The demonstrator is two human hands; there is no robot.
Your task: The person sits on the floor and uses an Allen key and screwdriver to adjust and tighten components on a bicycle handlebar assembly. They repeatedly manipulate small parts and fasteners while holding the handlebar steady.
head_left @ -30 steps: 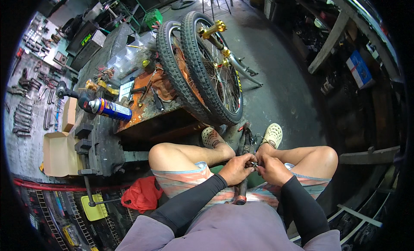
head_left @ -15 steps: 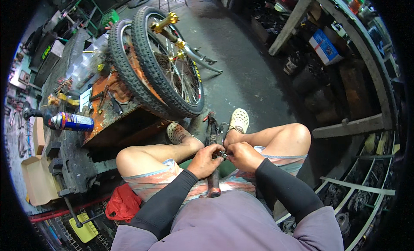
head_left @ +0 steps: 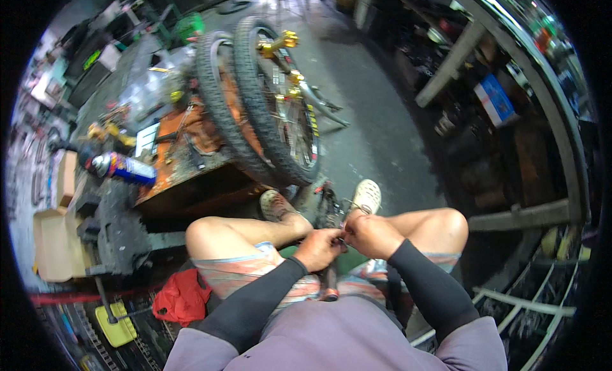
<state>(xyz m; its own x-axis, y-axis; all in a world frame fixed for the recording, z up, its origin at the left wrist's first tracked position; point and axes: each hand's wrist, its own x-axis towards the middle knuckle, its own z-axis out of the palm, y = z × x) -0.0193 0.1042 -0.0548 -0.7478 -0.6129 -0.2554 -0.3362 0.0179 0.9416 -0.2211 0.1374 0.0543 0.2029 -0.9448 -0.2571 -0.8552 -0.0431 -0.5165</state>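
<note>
Over the dark tube [head_left: 330, 280], left hand [head_left: 317, 250] and right hand [head_left: 375, 236] pinch a small part [head_left: 343, 241], each grip closed, likely for steadiness.

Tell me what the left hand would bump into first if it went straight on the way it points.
Most likely the right hand, since the left hand points toward it and they look very close; blur makes any gap between them hard to judge.
</note>
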